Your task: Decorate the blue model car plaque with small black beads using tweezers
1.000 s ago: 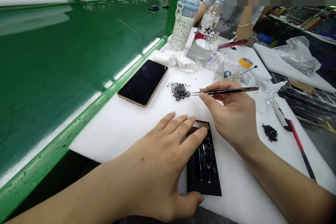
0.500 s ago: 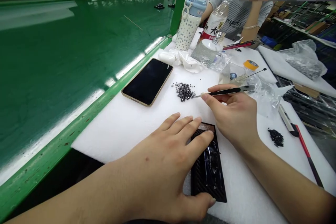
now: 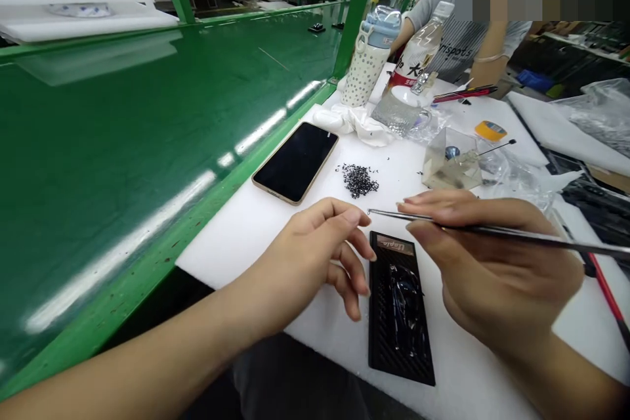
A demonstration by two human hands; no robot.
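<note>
My right hand [image 3: 497, 256] is closed on a pair of tweezers [image 3: 418, 215], whose tips point left and hold a tiny dark piece. Close to those tips, the thumb and index finger of my left hand [image 3: 319, 249] lie near each other; the other fingers are loosely curled and apart, with nothing visible in them. Between and below my hands lies a black textured panel [image 3: 381, 315] with a glossy raised shape and a brownish label strip at its far end. Beyond the tips is a pile of tiny black pieces [image 3: 360, 181] on the white foam sheet [image 3: 236, 236].
A phone [image 3: 296, 161] lies left of the pile. Behind are a dotted bottle [image 3: 365, 69], a soda bottle [image 3: 416, 56], a glass mug [image 3: 398, 110], a clear box [image 3: 450, 161] and orange tape [image 3: 491, 130]. Another person [image 3: 453, 39] sits across. A green rail [image 3: 147, 256] borders the left.
My left hand has lifted off the black panel and turned sideways. My right hand has drawn the tweezers back from the pile, toward my left fingertips, with a tiny piece at the tips.
</note>
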